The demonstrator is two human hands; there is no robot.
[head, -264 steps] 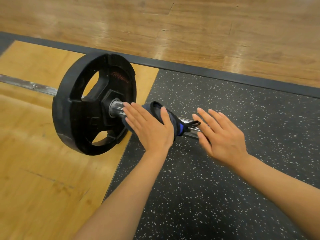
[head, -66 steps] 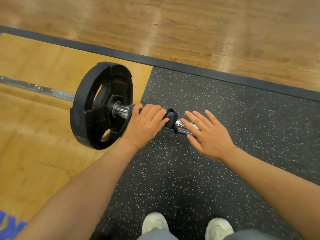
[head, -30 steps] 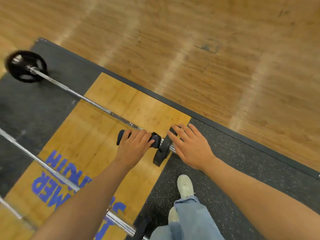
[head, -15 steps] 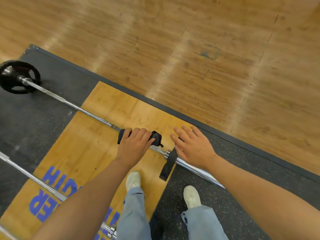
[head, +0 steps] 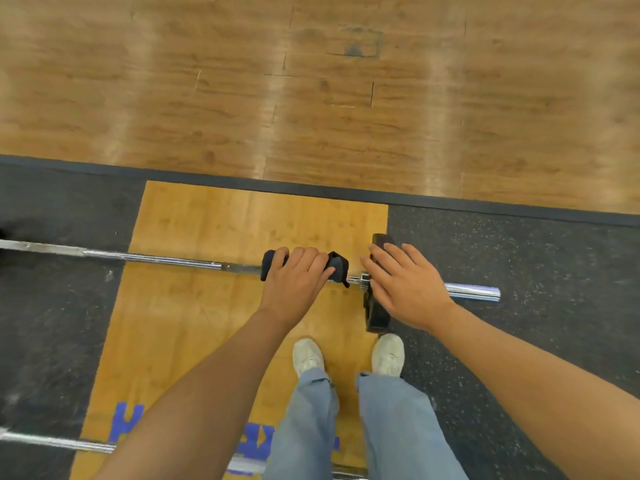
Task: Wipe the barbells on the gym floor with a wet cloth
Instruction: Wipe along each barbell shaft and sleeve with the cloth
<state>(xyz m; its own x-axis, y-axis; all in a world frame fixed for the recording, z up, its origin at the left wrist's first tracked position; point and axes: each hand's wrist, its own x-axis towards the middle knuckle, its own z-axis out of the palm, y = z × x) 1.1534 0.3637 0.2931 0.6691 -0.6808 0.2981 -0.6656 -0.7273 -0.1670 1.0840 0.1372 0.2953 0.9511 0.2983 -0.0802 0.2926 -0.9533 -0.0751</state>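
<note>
Far left on the gym floor (head: 311, 98), the barbell (head: 156, 259) runs across black rubber and the wooden platform (head: 214, 216); a second bar (head: 52, 442) lies nearer the feet. Mid-shaft, left hand (head: 294, 282) has fingers curled, clamping the dark cloth (head: 337, 266) round the bar; right hand (head: 405, 285) lies flat, fingers straight and slightly apart, on the black plate (head: 375, 317) by the sleeve. Judgement: steel is stiff, heavy, likely to roll, slick when wet, so brace at the plate and wrap the soft cloth fully round the shaft

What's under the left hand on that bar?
The left hand grips a dark cloth wrapped round the barbell shaft. Cloth ends show either side; the shaft beneath is covered.
</note>
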